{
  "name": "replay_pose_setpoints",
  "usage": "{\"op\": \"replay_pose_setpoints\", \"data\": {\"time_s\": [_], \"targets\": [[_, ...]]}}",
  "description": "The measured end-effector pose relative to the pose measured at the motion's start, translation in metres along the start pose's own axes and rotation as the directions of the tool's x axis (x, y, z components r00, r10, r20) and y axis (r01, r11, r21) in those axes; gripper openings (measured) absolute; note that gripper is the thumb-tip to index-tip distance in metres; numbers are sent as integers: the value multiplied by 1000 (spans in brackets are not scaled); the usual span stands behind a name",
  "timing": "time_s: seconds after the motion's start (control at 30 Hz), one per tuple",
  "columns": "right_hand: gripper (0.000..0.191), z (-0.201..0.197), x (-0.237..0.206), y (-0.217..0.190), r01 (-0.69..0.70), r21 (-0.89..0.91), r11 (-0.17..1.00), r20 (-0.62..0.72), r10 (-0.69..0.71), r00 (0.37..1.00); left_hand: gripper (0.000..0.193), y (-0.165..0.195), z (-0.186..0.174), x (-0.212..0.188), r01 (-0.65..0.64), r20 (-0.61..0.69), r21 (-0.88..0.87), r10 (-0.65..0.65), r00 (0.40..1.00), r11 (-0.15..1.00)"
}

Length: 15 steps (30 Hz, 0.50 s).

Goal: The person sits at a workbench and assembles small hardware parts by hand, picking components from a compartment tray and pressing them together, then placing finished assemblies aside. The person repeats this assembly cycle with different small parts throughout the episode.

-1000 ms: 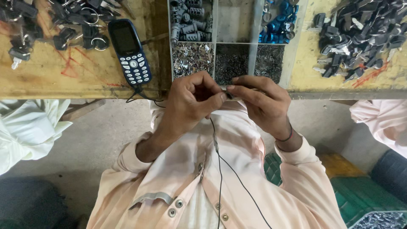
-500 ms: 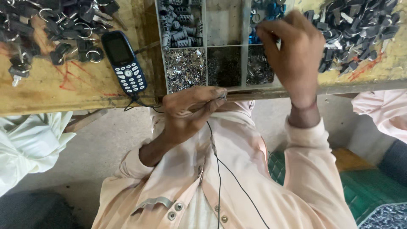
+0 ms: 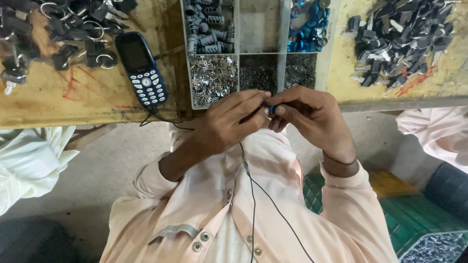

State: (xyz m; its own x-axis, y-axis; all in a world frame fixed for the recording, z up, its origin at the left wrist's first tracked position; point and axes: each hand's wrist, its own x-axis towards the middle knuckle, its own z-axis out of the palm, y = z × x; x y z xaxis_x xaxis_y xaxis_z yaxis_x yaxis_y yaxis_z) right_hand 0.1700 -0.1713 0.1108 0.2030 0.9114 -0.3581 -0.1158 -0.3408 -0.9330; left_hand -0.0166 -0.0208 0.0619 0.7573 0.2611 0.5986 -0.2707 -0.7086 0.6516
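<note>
Hands meet just below the table edge: I see my left hand (image 3: pixel 229 124) and right hand (image 3: pixel 312 117) pinching one small blue part (image 3: pixel 271 110) between their fingertips, in front of the tray (image 3: pixel 284 48). Its compartments hold grey cylinders (image 3: pixel 207 29), blue parts (image 3: pixel 307 27), shiny metal bits (image 3: pixel 213 78) and darker bits (image 3: pixel 278 73); one is bare. Phone (image 3: pixel 141 68) lies left, keys (image 3: pixel 399 36) right

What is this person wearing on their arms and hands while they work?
Both hands are bare, with no gloves or rings visible. The left hand comes out of a pale peach long sleeve pushed up short of the wrist. The right hand has a thin dark band around the wrist, just above a matching peach cuff. A thin black cable runs down the shirt front between the arms.
</note>
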Motion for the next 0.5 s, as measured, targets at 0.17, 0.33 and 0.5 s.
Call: {"op": "replay_pose_setpoints", "data": {"time_s": [0.17,0.33,0.5], "targets": [[12,8,-1,17,7,153,988,-29,-3,1000,21,-2,-12,-1,-63,81,16,62,995,998],[11,5,9,22,6,125,992,78,-15,997,24,-3,-14,-2,-58,91,3,58,994,998],[26,27,14,12,-86,360,929,141,37,989,37,18,1,-3,390,-24,-263,-411,912,882]]}}
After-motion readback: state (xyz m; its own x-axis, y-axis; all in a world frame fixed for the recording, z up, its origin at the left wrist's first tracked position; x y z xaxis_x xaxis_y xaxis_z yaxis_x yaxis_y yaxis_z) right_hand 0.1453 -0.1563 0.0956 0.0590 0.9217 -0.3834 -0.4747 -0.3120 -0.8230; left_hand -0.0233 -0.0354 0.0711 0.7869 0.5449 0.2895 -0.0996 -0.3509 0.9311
